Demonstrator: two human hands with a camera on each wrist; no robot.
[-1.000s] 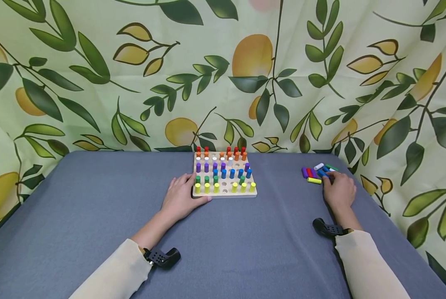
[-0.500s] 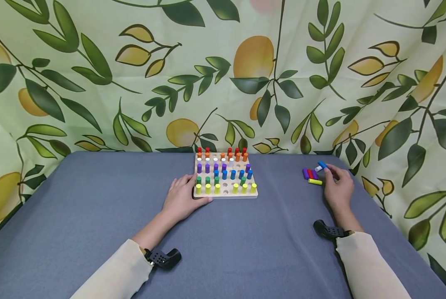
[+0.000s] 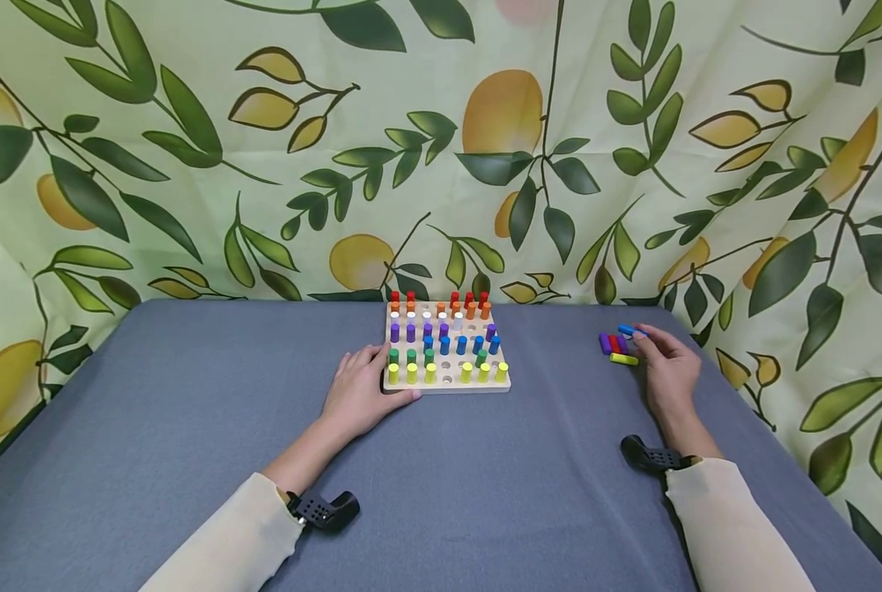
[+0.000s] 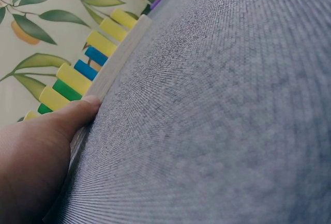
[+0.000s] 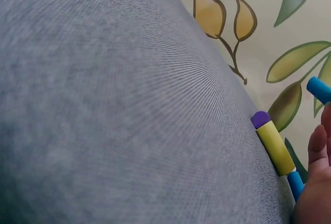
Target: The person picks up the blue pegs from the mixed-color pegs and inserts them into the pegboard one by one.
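A wooden pegboard (image 3: 470,390) stands near the far side of the table, with rows of coloured pegs upright in its holes. My left hand (image 3: 359,393) holds the board's near left corner, thumb along the front edge; the left wrist view shows the thumb (image 4: 83,111) against that edge, beside yellow pegs (image 4: 72,79). Far to the right, my right hand (image 3: 671,366) pinches a blue peg (image 3: 627,329) between thumb and fingertips, over a small pile of loose pegs. In the right wrist view the held blue peg (image 5: 319,90) tilts above the fingertips.
In the pile lie a yellow peg (image 3: 623,359), a purple peg (image 3: 605,344) and a red peg (image 3: 614,343). Another blue peg (image 5: 296,184) lies beside the hand. A leaf-patterned curtain (image 3: 411,189) rises behind the grey-blue tablecloth (image 3: 529,493).
My right hand has picked the blue peg up from the pile and turned it to lie flatter, its fingertips shifting slightly left. The left hand stays on the board.
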